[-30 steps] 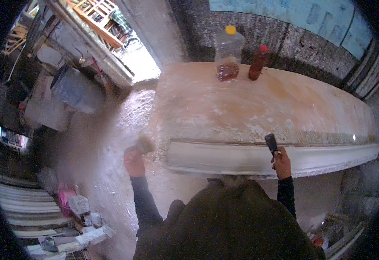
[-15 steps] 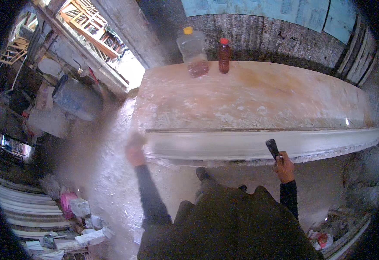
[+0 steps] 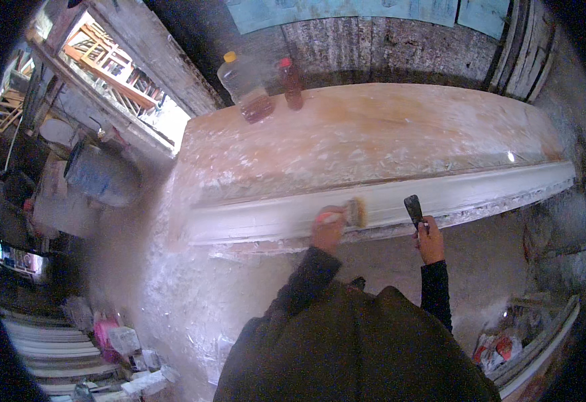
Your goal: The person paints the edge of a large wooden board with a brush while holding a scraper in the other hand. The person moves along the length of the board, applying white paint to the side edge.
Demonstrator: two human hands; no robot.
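Observation:
A long white moulding strip (image 3: 481, 185) lies along the near edge of a workbench (image 3: 400, 120) smeared with white. My left hand (image 3: 328, 229) is closed around the handle of a paintbrush (image 3: 356, 213), somewhat blurred. Its bristles are over the strip's near part, left of my right hand; whether they touch cannot be made out. In my right hand (image 3: 432, 242) is a dark flat-bladed tool like a scraper (image 3: 413, 209), its blade pointing up and away over the strip. The fingers are wrapped around its lower end.
On the bench's far left stand a clear bottle with a yellow cap (image 3: 247, 90) and a red-capped bottle (image 3: 291, 86), both with reddish liquid. A blue barrel (image 3: 102, 173) stands at left. Long white strips (image 3: 51, 348) are stacked lower left; a wooden frame (image 3: 541, 342) lies lower right.
My left hand has swung from the strip's left end rightward along it with the brush. The right hand keeps its hold on the scraper. The view has shifted and tilted.

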